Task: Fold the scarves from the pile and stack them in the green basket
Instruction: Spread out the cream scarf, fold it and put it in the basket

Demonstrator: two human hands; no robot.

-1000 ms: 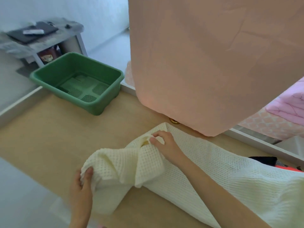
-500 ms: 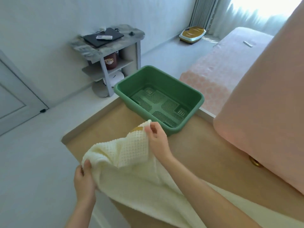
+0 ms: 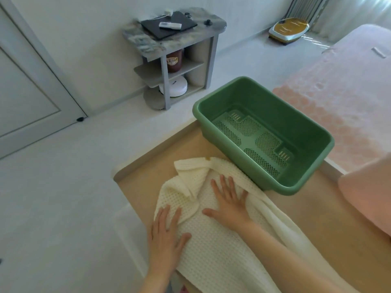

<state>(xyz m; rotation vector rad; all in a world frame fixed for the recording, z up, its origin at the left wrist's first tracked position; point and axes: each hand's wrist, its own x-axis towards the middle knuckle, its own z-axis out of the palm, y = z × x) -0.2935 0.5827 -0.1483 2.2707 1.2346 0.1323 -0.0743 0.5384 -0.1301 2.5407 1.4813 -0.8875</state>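
Observation:
A cream waffle-knit scarf [image 3: 215, 250] lies along the wooden table [image 3: 143, 176], its far end folded over near the table's corner. My left hand [image 3: 167, 233] rests flat on the scarf's near left edge, fingers spread. My right hand [image 3: 229, 200] presses flat on the scarf's middle, fingers apart and pointing away from me. The green basket [image 3: 262, 134] stands just beyond the scarf on the table's far part, with nothing inside it.
A pink cloth [image 3: 368, 197] hangs at the right edge. A pink bed [image 3: 338, 92] lies beyond the basket. A grey side table [image 3: 173, 39] with a laptop and remote stands by the wall, a door [image 3: 27, 85] to its left.
Both hands let go of the scarf's pinched corners and now lie flat on it. The scarf's end has come down onto the table near the basket. The view has shifted left.

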